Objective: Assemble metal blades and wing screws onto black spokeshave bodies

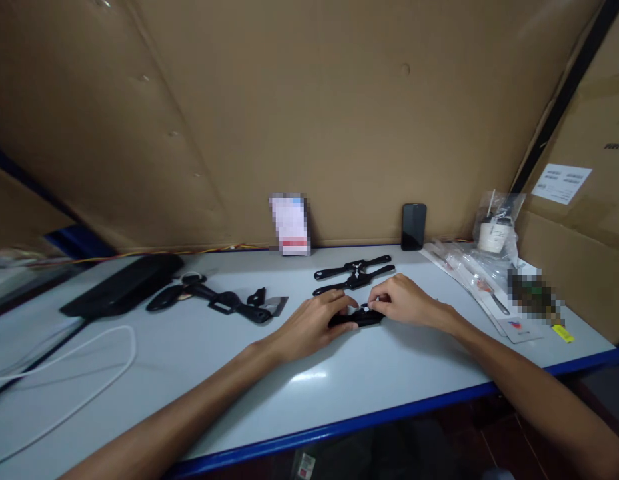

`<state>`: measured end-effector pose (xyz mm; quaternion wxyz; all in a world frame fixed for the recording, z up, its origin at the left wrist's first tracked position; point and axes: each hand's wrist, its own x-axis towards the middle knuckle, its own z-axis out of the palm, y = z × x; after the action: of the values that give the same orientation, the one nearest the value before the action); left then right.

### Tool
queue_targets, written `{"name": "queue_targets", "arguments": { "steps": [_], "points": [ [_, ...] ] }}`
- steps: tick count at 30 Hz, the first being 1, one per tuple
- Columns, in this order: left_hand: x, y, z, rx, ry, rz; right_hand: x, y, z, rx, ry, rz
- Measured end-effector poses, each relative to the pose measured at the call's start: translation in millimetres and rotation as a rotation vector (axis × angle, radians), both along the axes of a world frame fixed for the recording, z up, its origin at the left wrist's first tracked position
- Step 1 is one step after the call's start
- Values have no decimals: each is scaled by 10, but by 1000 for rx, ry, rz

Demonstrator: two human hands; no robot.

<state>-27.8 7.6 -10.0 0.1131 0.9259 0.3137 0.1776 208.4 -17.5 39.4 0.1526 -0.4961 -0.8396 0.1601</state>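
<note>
My left hand (323,320) is closed round the left side of a black spokeshave (370,319), low over the white table. At the middle of that spokeshave, the fingertips of my right hand (400,300) are pinched together beside a small silvery screw (366,308). Whether they grip the screw itself is hard to see. Just beyond my hands lie two more black spokeshaves (356,275), side by side. To the left rests a black spokeshave body (229,303) with a small black cap piece (256,297) and a flat metal blade (278,305) near its end.
A black case (124,287), a computer mouse (164,298) and a white cable (132,343) occupy the left. Two phones, one lit (292,227), one dark (414,227), lean on the cardboard wall. At right are plastic packages (482,293) and a bagged cup (494,233).
</note>
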Motion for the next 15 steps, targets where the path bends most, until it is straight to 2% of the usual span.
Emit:
{"name": "queue_targets", "arguments": {
  "steps": [7, 15],
  "points": [
    [-4, -2, 4, 5, -11, -13, -3, 7, 11, 36, -20, -87],
    [3, -6, 18, 15, 3, -18, -18, -13, -21, 9, -24, -34]
  ]
}}
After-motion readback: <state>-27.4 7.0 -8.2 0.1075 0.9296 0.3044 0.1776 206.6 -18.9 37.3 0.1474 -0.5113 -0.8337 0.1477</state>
